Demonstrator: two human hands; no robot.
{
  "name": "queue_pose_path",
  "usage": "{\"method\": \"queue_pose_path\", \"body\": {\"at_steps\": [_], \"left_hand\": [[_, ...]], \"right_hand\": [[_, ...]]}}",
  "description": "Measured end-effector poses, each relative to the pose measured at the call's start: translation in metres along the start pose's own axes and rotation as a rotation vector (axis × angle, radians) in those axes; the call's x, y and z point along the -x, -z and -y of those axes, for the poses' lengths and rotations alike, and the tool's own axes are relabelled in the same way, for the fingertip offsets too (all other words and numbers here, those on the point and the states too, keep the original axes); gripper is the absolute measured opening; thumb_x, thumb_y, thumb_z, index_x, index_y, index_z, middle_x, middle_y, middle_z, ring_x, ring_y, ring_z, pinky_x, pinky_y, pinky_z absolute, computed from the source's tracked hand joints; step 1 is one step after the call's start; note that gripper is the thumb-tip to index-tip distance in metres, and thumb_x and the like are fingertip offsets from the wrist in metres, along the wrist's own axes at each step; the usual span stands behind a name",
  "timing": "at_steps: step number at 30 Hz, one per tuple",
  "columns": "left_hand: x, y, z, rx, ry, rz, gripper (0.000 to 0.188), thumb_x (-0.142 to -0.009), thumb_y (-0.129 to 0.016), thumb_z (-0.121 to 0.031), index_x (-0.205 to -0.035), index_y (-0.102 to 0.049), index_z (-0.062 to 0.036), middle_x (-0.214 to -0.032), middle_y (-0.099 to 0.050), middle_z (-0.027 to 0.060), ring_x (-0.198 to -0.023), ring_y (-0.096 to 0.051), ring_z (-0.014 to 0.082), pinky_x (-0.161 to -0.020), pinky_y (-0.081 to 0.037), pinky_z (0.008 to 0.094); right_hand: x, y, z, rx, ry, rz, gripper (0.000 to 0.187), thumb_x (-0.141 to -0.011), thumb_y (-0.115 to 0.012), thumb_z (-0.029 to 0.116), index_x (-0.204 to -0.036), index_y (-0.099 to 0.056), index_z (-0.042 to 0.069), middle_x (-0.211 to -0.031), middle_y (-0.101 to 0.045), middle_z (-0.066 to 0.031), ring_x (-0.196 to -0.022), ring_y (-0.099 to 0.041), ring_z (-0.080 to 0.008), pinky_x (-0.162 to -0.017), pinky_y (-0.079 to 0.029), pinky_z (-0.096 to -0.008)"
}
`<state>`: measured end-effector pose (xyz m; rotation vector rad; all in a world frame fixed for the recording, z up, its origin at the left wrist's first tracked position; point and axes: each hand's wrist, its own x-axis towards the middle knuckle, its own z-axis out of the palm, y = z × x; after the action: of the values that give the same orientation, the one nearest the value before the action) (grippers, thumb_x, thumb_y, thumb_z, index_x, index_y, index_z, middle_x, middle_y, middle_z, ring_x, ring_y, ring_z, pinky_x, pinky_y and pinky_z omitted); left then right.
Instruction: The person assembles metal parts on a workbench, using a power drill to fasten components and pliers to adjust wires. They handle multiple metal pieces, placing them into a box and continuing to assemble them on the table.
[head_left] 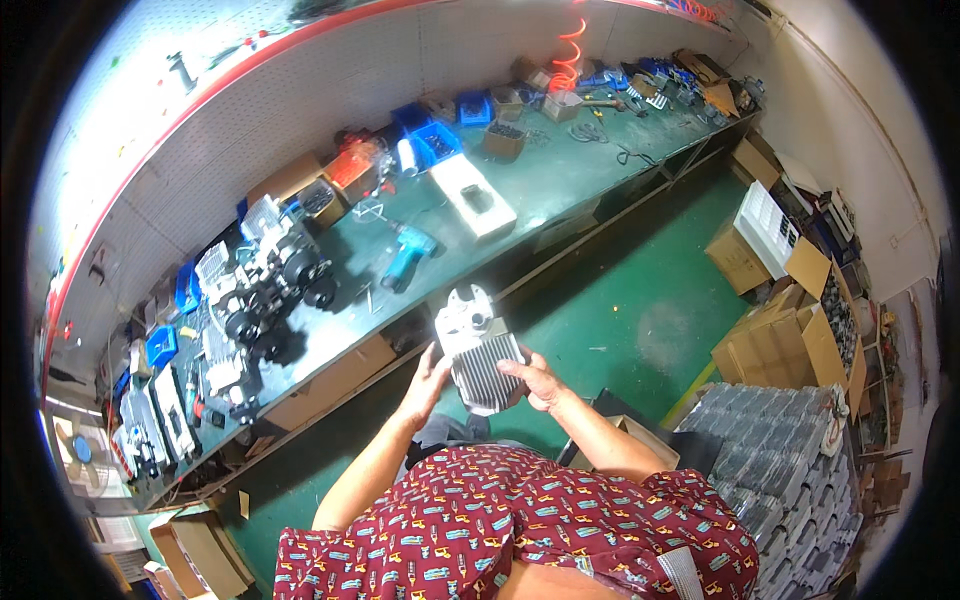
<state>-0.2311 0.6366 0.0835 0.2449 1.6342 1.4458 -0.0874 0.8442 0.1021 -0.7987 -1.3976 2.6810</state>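
Note:
A silver-grey finned metal housing [484, 368] with a forked bracket at its far end is held up in front of my body. My left hand [428, 386] grips its left edge, with the fingers partly hidden behind it. On the other side, my right hand [538, 381] is closed round the right edge, its thumb lying over the fins. Beyond the housing, a teal cordless drill [408, 257] lies on the green workbench [350, 318]. Farther back on the bench is a white block with a cut-out [474, 197].
Dark and silver metal parts [270, 285] crowd the bench's left side. Blue bins [436, 143] line its back, below a coiled red hose [566, 65]. Stacked grey finned parts [770, 470] stand close on my right, with open cardboard boxes [770, 345] behind them.

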Motion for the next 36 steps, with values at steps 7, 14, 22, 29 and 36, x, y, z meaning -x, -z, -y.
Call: {"method": "queue_pose_path", "body": {"at_steps": [7,14,22,29,36], "left_hand": [[-0.157,0.075,-0.005,-0.827,-0.246,-0.389,0.096,-0.08,-0.083,-0.031,-0.156,-0.034,0.0014,-0.148,-0.047,0.0305,-0.139,-0.045,0.0441,-0.117,-0.039,0.0471],[-0.288,0.083,-0.042,-1.015,0.213,-0.605,0.103,-0.076,-0.084,-0.025,-0.16,-0.026,-0.0112,-0.153,-0.038,0.0193,-0.143,-0.038,0.0377,-0.116,-0.032,0.0622],[-0.356,0.096,-0.049,-1.058,0.386,-0.687,0.097,-0.08,-0.074,-0.013,-0.162,-0.022,-0.0176,-0.137,-0.051,0.0156,-0.134,-0.049,0.0317,-0.116,-0.031,0.0583],[-0.357,0.091,-0.057,-0.939,0.426,-0.774,0.092,-0.078,-0.068,-0.003,-0.159,-0.027,-0.0162,-0.134,-0.056,0.0167,-0.131,-0.052,0.0353,-0.113,-0.034,0.0563],[-0.323,0.043,-0.088,-0.8,0.425,-0.89,0.087,-0.076,-0.073,-0.007,-0.155,-0.035,-0.0119,-0.144,-0.055,0.0179,-0.137,-0.048,0.0374,-0.114,-0.031,0.0561]], "right_hand": [[-0.112,0.089,0.097,0.068,0.186,-0.196,0.075,-0.082,-0.085,0.013,-0.147,-0.05,0.001,-0.129,-0.068,-0.0109,-0.117,-0.065,-0.0233,-0.101,-0.054,-0.0386],[-0.231,0.197,0.202,0.303,0.153,-0.326,0.087,-0.078,-0.086,0.007,-0.153,-0.043,-0.001,-0.136,-0.064,-0.0137,-0.12,-0.064,-0.023,-0.105,-0.051,-0.0375],[-0.355,0.243,0.268,0.374,-0.039,-0.223,0.091,-0.074,-0.089,0.012,-0.151,-0.045,-0.003,-0.142,-0.061,-0.0132,-0.13,-0.057,-0.024,-0.114,-0.041,-0.0372],[-0.441,0.258,0.301,0.382,-0.259,-0.006,0.089,-0.08,-0.086,0.022,-0.156,-0.043,0.005,-0.129,-0.068,-0.0103,-0.105,-0.069,-0.0213,-0.068,-0.06,-0.0322],[-0.479,0.305,0.287,0.386,-0.222,0.045,0.074,-0.086,-0.081,0.021,-0.15,-0.05,0.004,-0.116,-0.071,-0.0082,-0.086,-0.07,-0.0186,-0.048,-0.054,-0.0315]]}}
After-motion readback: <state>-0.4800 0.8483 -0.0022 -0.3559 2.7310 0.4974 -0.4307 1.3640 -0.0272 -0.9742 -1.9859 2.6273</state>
